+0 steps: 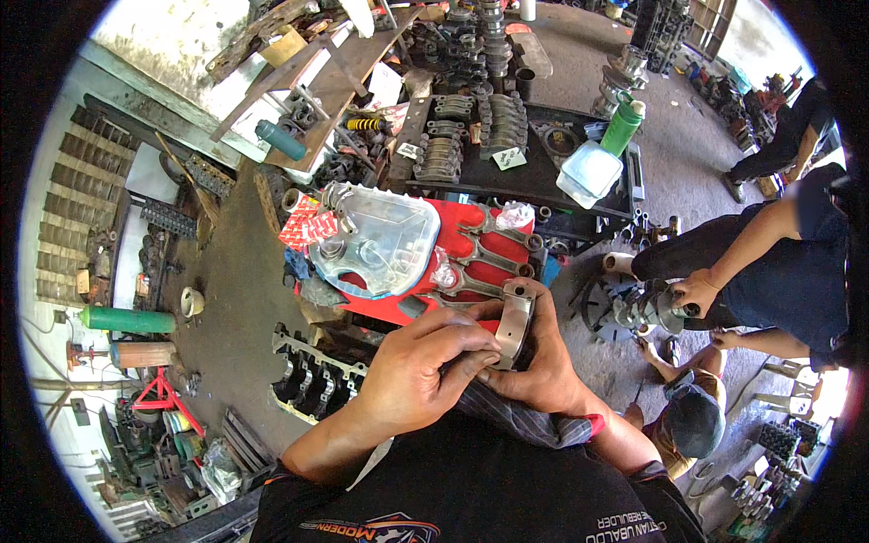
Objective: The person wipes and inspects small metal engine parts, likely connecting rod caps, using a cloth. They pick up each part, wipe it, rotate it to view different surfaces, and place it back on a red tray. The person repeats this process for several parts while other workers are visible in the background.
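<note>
A curved metal bearing cap [516, 319] with a smooth inner face and a small hole is held in front of my chest. My right hand [543, 362] wraps round its right side, thumb at the near end. The fingers of my left hand [425, 362] are closed, thumb and fingertips pinched against the cap's near left edge. Whatever lies between those fingertips is hidden. Just beyond my hands, several connecting rods [480, 256] rest on a red-covered bench top [407, 310]. A clear plastic tub [398, 217] stands to their left.
An engine block [317, 378] sits low at my left. Past the bench, a dark table [579, 136] carries bearing caps [502, 122], a plastic container [588, 172] and a green bottle [623, 125]. At right, one person grips a crankshaft [647, 308]; another person [692, 421] crouches nearby.
</note>
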Demonstrator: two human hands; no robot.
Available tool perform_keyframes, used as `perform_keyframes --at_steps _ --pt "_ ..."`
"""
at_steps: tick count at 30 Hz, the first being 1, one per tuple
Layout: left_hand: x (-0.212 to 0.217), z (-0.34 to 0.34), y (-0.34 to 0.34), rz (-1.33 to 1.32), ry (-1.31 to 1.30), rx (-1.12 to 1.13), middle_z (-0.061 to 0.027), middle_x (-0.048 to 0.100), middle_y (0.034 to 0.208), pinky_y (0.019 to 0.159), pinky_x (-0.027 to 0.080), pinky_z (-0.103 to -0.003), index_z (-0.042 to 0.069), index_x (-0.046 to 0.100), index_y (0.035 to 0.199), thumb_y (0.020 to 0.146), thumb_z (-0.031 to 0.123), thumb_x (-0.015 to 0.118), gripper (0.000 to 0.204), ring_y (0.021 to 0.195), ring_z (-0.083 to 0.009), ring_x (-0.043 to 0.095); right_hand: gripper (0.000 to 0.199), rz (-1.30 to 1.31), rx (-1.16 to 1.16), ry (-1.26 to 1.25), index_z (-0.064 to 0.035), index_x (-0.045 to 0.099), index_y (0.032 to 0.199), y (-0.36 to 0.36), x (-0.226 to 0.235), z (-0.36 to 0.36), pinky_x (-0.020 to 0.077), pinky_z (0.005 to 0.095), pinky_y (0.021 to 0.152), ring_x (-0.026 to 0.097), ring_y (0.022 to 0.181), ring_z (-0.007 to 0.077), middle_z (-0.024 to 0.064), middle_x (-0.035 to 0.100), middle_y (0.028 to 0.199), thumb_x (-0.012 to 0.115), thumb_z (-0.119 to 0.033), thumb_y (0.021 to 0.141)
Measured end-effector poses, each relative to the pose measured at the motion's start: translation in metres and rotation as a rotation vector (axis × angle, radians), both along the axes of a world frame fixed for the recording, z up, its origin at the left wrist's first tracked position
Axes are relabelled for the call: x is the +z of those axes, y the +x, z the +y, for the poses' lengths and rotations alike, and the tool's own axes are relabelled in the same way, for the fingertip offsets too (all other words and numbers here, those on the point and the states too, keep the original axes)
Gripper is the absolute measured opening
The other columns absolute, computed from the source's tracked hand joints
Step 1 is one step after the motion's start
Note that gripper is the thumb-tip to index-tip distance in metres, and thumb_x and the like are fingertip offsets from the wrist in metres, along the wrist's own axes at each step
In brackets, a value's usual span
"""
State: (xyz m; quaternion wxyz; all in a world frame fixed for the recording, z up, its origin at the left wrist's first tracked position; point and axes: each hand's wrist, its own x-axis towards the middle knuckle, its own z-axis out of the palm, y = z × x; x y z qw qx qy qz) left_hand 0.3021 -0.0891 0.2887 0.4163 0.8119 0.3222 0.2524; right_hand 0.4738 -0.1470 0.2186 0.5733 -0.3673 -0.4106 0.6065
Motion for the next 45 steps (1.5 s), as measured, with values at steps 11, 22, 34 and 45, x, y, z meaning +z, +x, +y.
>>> perform_keyframes --at_steps 11,22,34,45 --pt "-0.012 -0.001 -0.017 -0.196 -0.873 -0.079 -0.0101 0.064 0.122 0.100 0.049 -0.034 -0.005 0.057 0.125 0.096 0.006 0.066 0.032 0.114 -0.0151 0.061 0.094 -0.323 0.039 0.249 -0.0045 0.025 0.138 0.008 0.004 0.001 0.0381 0.0431 0.111 0.049 0.133 0.0298 0.0223 0.050 0.140 0.083 -0.001 0.064" --pt "-0.019 -0.020 -0.018 -0.181 -0.844 -0.042 -0.0088 0.065 0.119 0.100 0.047 -0.033 -0.001 0.056 0.127 0.098 0.012 0.064 0.032 0.112 -0.0153 0.061 0.094 -0.329 0.147 0.275 -0.0033 0.023 0.139 0.003 0.000 0.006 0.0286 0.0462 0.117 0.043 0.139 0.0336 0.0221 0.052 0.138 0.079 -0.002 0.064" --pt "-0.012 -0.033 -0.025 -0.089 -0.795 0.032 0.0043 0.055 0.080 0.061 0.041 -0.024 0.001 0.062 0.110 0.104 0.025 0.057 0.026 0.072 -0.0031 0.047 0.102 -0.266 0.176 0.303 -0.0046 0.013 0.142 0.011 0.009 0.002 0.0318 0.0453 0.114 0.046 0.135 0.0335 0.0248 0.044 0.145 0.084 -0.006 0.069" --pt "-0.025 -0.039 -0.012 -0.174 -0.668 0.046 -0.0049 0.059 0.085 0.067 0.045 -0.029 0.000 0.059 0.111 0.106 0.022 0.050 0.025 0.074 -0.0108 0.051 0.092 0.117 0.214 0.065 -0.0185 0.006 0.152 0.004 -0.001 -0.005 0.0383 0.0534 0.111 0.042 0.138 0.0414 0.0221 0.035 0.148 0.061 0.007 0.082"
